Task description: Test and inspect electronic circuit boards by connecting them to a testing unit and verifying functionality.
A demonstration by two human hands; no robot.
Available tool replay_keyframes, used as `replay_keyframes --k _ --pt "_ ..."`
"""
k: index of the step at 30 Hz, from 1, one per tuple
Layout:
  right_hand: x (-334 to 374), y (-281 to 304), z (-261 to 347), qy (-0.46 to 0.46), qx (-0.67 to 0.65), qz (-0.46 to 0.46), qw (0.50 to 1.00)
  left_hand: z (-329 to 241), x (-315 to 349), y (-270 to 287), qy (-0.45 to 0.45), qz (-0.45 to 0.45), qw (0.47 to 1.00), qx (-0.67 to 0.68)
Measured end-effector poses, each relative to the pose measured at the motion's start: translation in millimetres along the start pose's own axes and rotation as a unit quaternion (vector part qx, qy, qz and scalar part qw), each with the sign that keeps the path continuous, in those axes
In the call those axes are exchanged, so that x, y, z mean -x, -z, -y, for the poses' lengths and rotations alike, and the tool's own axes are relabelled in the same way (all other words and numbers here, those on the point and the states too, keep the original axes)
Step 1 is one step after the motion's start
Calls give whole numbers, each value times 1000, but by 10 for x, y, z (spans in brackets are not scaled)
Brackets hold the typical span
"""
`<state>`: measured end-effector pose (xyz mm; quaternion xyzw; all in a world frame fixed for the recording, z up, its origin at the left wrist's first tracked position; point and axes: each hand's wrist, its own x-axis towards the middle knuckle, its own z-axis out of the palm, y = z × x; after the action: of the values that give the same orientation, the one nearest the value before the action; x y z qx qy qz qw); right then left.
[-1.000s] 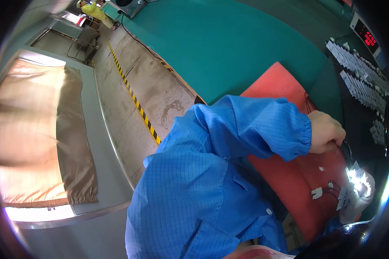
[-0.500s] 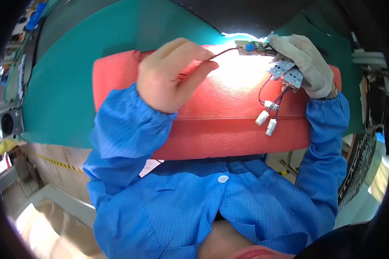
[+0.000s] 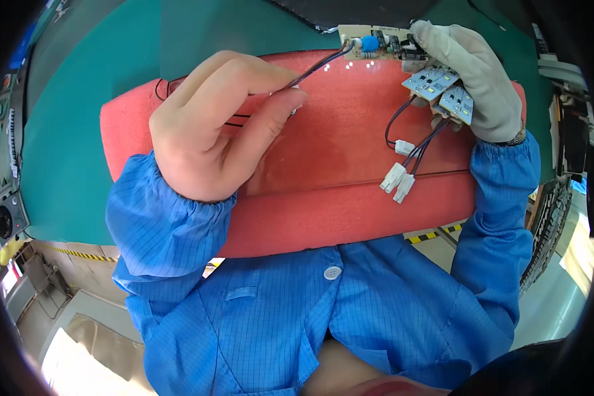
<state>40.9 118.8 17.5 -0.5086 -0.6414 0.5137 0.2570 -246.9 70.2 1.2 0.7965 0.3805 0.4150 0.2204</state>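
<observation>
A pair of dark wires (image 3: 320, 64) runs from the end of a small circuit board (image 3: 376, 45). My bare left hand (image 3: 214, 125) pinches these wires between thumb and forefinger, left of the board. My right hand (image 3: 482, 82), in a white glove, grips the board's right end. That same hand also holds small LED boards (image 3: 431, 83) with pale squares on them. From these, dark leads hang down to white plug connectors (image 3: 394, 177) over the red pad (image 3: 336, 221). The fingers under the LED boards are mostly hidden.
The red pad lies across the green tabletop (image 3: 66, 158) before me. A black sheet-like thing (image 3: 363, 10) sits at the far edge. At the far left stands a grey device with a round dark opening (image 3: 5, 221). A dark ridged rack (image 3: 551, 244) is at the right.
The strong white glare under the circuit board is gone; small bright spots show on the pad. My left hand has moved left and slightly down, still pinching wire. The circuit board sits higher in view.
</observation>
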Motion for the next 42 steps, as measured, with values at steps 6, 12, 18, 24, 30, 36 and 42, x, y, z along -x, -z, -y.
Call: replay_keyframes --k 6,12,18,24,30,36,42 --pt "-55 10 55 -92 10 -26 995 -44 -32 33 -10 24 1000 -18" --pt "-38 42 391 -107 -78 -1 991 -126 -148 44 -3 12 1000 -14" --pt "-50 -48 412 -49 -104 22 993 2 -176 66 -2 -77 994 80" --pt "-44 -148 74 105 -279 -1 955 579 -495 470 160 -394 842 332" --pt "-60 -173 255 76 -312 87 943 282 -399 120 198 -78 952 221" --pt "-9 -214 319 103 -261 45 959 -113 -367 -116 242 38 918 312" --pt "1 -147 402 12 -9 100 995 3 -243 4 233 -30 915 327"
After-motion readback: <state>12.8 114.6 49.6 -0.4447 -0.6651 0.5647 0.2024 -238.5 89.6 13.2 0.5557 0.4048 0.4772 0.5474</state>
